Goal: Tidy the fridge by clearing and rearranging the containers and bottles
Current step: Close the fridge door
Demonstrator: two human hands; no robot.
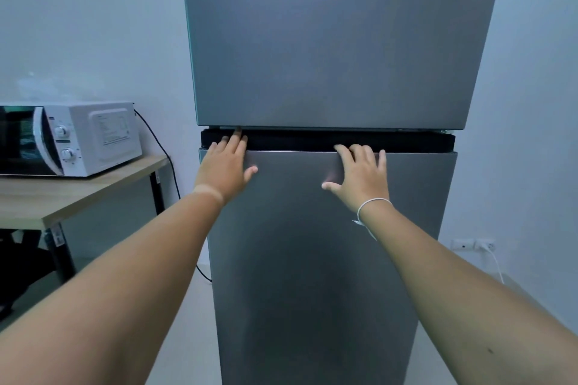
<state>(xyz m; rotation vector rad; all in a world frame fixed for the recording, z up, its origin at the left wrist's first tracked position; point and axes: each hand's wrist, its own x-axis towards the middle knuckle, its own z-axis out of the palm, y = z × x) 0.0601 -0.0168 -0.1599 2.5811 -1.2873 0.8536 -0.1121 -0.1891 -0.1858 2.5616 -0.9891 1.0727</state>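
Observation:
A tall grey two-door fridge stands right in front of me, both doors closed. The upper door (331, 40) fills the top of the view; the lower door (300, 259) runs down to the floor. A dark handle gap (297, 141) separates them. My left hand (223, 170) lies flat on the lower door's top left corner, fingertips reaching into the gap. My right hand (359, 176) rests on the lower door's top edge near the middle, fingers hooked over the rim. No containers or bottles are visible.
A white microwave (65, 139) sits on a wooden table (47, 200) at the left, its black cable (162, 150) hanging beside the fridge. A wall socket (472, 244) with a white plug is low on the right wall. Pale floor lies on both sides.

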